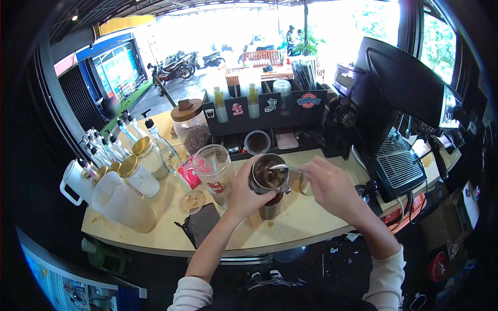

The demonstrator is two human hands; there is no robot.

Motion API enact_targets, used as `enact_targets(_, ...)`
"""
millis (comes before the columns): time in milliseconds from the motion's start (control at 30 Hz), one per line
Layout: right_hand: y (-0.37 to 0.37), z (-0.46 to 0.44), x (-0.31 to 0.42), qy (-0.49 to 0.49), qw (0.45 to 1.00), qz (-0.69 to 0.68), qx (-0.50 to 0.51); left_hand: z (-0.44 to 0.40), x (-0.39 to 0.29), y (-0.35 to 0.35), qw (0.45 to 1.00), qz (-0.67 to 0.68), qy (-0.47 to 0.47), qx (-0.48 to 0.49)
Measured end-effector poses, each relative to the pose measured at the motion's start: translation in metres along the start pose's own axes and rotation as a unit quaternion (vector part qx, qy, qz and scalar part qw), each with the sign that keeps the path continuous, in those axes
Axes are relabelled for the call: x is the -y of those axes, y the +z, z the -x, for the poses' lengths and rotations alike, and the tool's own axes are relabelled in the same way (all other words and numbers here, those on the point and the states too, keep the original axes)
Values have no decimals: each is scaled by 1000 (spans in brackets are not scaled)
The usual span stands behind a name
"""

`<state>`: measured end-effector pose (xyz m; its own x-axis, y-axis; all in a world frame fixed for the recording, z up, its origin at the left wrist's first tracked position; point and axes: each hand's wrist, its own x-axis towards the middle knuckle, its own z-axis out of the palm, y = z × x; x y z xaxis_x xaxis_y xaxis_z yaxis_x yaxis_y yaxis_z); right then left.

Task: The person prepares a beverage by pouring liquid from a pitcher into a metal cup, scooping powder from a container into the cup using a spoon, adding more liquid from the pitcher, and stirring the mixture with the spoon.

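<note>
My left hand [243,193] wraps around a metal cup [256,182] with dark brown contents. In my right hand [331,187] is a metal spoon [281,167], its fingers closed on the handle and its bowl end inside the cup. Partly hidden below this cup stands a second metal container [271,210] on the counter. Just left of my left hand is a tall clear plastic cup [211,165]. A small round dish [193,201] with light brown contents and a dark folded cloth [203,224] lie nearer the counter's front edge.
Jars with gold lids [139,175], a translucent jug [122,202] and several pump bottles crowd the left. A wooden-lidded bean jar [192,129] and a black cup organizer [264,110] line the back. On the right stands a black espresso machine [399,155].
</note>
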<state>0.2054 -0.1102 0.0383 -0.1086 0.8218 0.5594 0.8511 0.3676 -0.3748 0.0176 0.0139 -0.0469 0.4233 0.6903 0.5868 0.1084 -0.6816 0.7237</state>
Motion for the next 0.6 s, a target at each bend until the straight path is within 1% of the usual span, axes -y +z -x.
enact_targets(67, 9, -10, 7, -60, 986, 155, 35, -1, -1, 2, 1000, 7, 17, -1)
enact_targets(100, 15, -16, 7, -58, 985, 156, 33, -1, -4, 2, 1000, -6, 26, 1)
enact_targets(167, 26, -26, 2, -109, 970, 217, 24, -2, -8, 2, 999, -20, 39, 2)
enact_targets(200, 29, -27, 1, -110, 970, 218, 22, -3, -9, 1, 998, -28, 47, -8)
enact_targets(267, 33, -27, 1, -152, 969, 190, 41, -4, -8, -2, 997, -39, 57, -21)
enact_targets(300, 33, -26, 2, -156, 969, 190, 40, -3, -5, -3, 997, -39, 62, -24)
enact_targets(367, 31, -24, 2, -177, 968, 166, 70, -2, -4, -5, 997, -41, 66, -29)
enact_targets(400, 30, -27, 1, -179, 967, 164, 70, -1, -5, -6, 997, -42, 57, -14)
enact_targets(467, 25, -33, -2, -199, 961, 192, 28, 0, -7, -7, 998, -42, 47, 1)
enact_targets(500, 26, -34, -5, -198, 961, 190, 29, -1, -8, -8, 997, -51, 54, -1)
enact_targets(567, 30, -35, -10, -246, 955, 167, 13, -3, -10, -11, 996, -61, 62, -2)
enact_targets(600, 29, -35, -9, -246, 955, 167, 12, -4, -11, -12, 994, -75, 75, -6)
